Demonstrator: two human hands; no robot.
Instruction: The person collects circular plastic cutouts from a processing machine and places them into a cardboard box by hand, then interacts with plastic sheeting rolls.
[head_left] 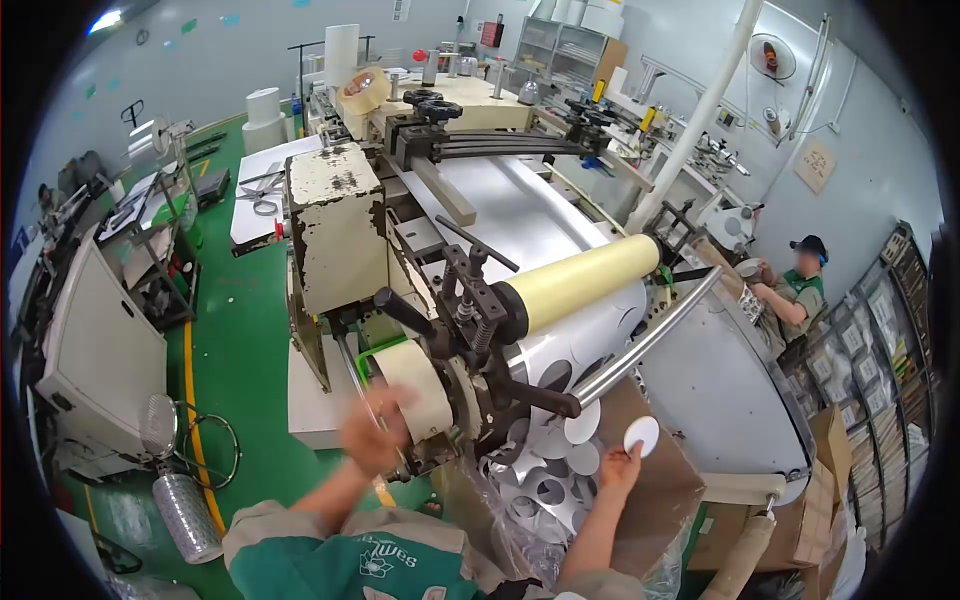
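My right hand is closed on the edge of a white round disc, held up over the cardboard box. Many loose silver and white discs fill that box, which has a clear plastic liner. Smeared by motion, my left hand is beside the cream cylindrical housing at the machine's near end, close to a thin metal rod. Above the box, a yellow roller lies across the silver sheet, and a bare metal bar sticks out in front of it.
A co-worker in a green vest handles something at the right. White cabinet and perforated metal cylinder stand left on the green floor. A tape roll sits on the machine; scissors lie on a side table.
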